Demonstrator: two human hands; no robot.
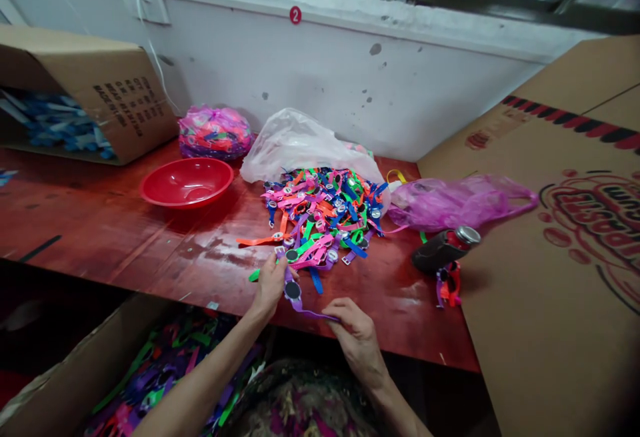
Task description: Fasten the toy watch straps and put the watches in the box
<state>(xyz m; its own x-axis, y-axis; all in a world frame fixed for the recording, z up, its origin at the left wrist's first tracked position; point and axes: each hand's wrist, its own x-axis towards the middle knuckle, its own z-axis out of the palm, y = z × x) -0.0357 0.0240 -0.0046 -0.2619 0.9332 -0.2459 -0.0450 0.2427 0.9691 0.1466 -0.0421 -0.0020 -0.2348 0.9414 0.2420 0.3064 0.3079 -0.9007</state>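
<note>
A purple toy wristwatch (pixel 293 291) with a dark round face is stretched between my two hands at the table's front edge. My left hand (pixel 271 285) grips its strap near the buckle end. The thin tail of the strap is pinched in my right hand (pixel 354 337), lower and to the right. Just beyond them lies a heap of colourful toy watches (pixel 320 213) in pink, green, blue, orange and purple. It spills from a white plastic bag (pixel 295 140). A few straps from the heap lie close by my left hand.
A red bowl (pixel 187 183) and a pink bag of watches (pixel 215 131) stand left of the heap. Right are a crumpled pink bag (pixel 460 200), a dark bottle (pixel 443 250) and large cardboard (pixel 555 277). An open carton (pixel 125 100) sits far left; more watches (pixel 165 370) fill a box below.
</note>
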